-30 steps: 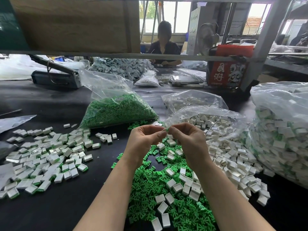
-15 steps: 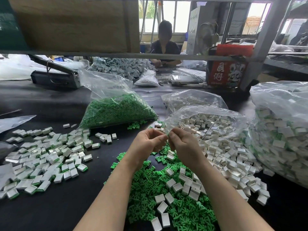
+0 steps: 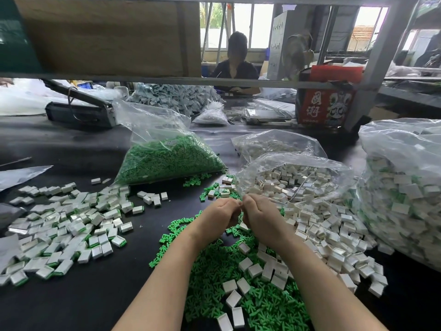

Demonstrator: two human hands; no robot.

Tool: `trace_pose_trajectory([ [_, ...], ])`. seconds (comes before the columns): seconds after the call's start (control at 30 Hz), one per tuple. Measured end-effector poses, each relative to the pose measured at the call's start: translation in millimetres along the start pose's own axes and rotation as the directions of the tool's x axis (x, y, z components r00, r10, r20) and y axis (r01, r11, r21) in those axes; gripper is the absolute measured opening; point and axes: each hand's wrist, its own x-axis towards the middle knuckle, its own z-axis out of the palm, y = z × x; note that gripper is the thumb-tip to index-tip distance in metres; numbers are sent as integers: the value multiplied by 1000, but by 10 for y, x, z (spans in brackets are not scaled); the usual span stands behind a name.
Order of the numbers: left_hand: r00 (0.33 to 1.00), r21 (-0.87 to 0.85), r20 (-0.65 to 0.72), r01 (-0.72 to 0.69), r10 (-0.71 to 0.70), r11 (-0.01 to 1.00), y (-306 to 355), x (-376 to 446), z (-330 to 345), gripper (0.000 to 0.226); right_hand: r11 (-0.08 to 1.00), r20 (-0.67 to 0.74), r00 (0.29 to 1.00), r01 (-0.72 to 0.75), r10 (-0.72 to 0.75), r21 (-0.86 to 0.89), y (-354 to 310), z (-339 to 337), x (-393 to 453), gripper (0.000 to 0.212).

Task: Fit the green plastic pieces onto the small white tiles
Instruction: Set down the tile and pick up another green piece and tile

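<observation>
Daylight from rear windows, wide-angle edge bending, soft shadows

Matt black tabletop (image 3: 71, 295) — crinkled glossy plastic bags (image 3: 152, 130)

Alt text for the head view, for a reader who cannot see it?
Two bare hands, left hand and right hand, meet fingertip to fingertip above a heap of loose green pieces on a black table. Assembled tiles lie left, white tiles spill from a bag right.

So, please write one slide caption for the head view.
Both hands meet above loose green pieces and white tiles on a dark table.
</observation>
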Motion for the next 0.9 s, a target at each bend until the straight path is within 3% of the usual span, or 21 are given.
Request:
trace_pose_trajectory([
  [0.17,1000,-40,-5,-26,26,999,11,-3,56,24,1000,-35,999,1,-1,-2,10,41,-2,39],
  [0.33,1000,18,-5,-17,17,1000,-76,27,72,42,1000,-62,998,-28,28,13,106,100,5,42],
  [0.9,998,-63,19,57,-56,996,-190,21,38,38,998,-13,1000,-2,1,-66,193,110,-17,44],
])
